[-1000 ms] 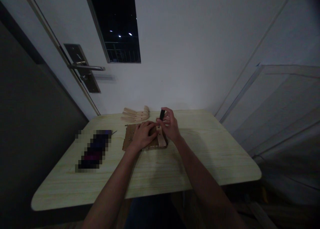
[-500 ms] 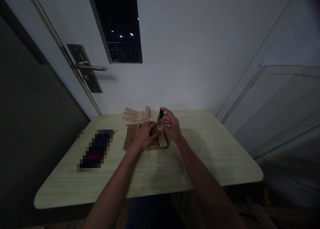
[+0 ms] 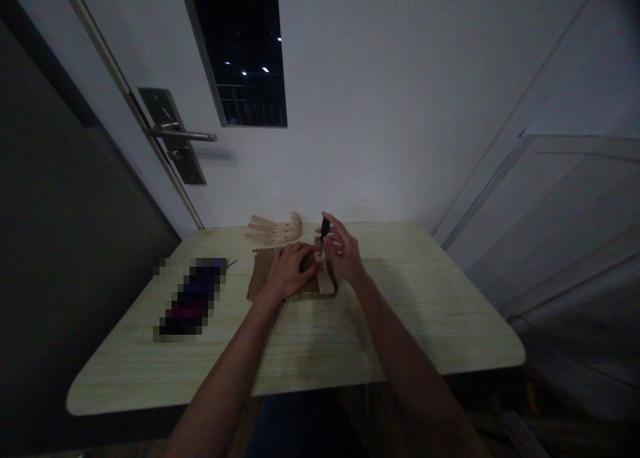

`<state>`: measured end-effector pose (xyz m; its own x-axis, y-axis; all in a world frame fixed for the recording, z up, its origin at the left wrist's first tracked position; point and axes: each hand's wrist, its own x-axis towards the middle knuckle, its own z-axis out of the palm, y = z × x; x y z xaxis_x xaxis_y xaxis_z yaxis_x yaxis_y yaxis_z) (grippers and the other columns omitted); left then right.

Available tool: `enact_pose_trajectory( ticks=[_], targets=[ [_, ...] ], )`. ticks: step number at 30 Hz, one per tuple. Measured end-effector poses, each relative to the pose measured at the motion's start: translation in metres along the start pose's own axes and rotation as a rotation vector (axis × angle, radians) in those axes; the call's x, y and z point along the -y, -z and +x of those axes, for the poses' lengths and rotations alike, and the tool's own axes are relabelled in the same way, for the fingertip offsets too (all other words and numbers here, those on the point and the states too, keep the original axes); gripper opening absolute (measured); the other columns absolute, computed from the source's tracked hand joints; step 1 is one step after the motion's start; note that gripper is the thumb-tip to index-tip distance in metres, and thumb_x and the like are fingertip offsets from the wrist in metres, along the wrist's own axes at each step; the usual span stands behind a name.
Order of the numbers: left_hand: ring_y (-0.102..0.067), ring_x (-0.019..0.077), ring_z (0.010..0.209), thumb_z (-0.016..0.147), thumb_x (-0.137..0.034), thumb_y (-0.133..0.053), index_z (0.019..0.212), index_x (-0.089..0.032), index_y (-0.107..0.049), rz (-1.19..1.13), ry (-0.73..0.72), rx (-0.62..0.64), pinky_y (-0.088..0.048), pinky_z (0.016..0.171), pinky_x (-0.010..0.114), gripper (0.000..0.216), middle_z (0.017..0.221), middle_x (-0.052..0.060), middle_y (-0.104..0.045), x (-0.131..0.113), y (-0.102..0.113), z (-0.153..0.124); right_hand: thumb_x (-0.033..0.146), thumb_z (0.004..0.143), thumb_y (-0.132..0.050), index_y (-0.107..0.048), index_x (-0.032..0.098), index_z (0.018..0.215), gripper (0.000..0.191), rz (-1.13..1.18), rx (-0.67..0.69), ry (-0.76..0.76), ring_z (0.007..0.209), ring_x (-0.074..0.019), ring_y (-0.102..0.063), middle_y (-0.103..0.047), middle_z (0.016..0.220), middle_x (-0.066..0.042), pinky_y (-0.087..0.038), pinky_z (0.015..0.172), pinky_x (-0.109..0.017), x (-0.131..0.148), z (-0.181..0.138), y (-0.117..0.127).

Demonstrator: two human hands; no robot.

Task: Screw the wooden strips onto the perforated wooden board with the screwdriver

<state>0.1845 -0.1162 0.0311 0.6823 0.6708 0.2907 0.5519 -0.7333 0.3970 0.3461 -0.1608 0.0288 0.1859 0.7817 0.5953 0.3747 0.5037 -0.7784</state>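
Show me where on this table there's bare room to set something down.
Bare tabletop lies right of the right forearm, out to the edge; a smaller patch lies between the pixelated item and left forearm. Crowded: the middle, with the left hand, right hand, black-handled tool and wooden piece over the cardboard, and more wooden pieces behind.

Pale desk before a white door

The light is dim. The desk has rounded near corners and wood grain. A metal lever handle juts from the door, below and left of a dark window showing small white lights and a railing. A panelled surface stands at right.
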Motion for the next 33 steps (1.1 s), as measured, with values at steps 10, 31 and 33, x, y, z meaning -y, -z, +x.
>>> enact_pose_trajectory(
  ticks=[10, 31, 33],
  targets=[
    [-0.052, 0.0289, 0.12, 0.09, -0.043, -0.053, 0.121, -0.024, -0.059, 0.004, 0.012, 0.007, -0.036, 0.102, 0.048, 0.037, 0.126, 0.007, -0.062, -0.002, 0.001, 0.0, 0.041, 0.083, -0.066, -0.05, 0.033, 0.13, 0.051, -0.082, -0.117, 0.005, 0.069, -0.0121, -0.06, -0.061, 0.106, -0.005, -0.057, 0.054, -0.026, -0.007, 0.001, -0.005],
    [-0.052, 0.029, 0.12, 0.09, -0.044, -0.052, 0.122, -0.023, -0.06, -0.011, 0.001, 0.004, -0.036, 0.103, 0.048, 0.039, 0.125, 0.007, -0.062, -0.001, 0.001, 0.002, 0.043, 0.089, -0.058, -0.042, 0.031, 0.136, 0.052, 0.008, -0.046, 0.023, 0.087, -0.0168, -0.066, -0.059, 0.112, -0.008, -0.06, 0.065, -0.029, -0.004, -0.003, -0.006],
    [-0.052, 0.0287, 0.12, 0.09, -0.043, -0.052, 0.123, -0.024, -0.06, -0.019, -0.002, 0.001, -0.036, 0.103, 0.048, 0.038, 0.125, 0.007, -0.062, 0.0, 0.0, 0.002, 0.044, 0.092, -0.052, -0.038, 0.03, 0.141, 0.052, 0.05, -0.009, 0.023, 0.089, -0.0167, -0.067, -0.061, 0.111, -0.008, -0.06, 0.068, -0.028, -0.002, -0.003, -0.004]
  ],
)
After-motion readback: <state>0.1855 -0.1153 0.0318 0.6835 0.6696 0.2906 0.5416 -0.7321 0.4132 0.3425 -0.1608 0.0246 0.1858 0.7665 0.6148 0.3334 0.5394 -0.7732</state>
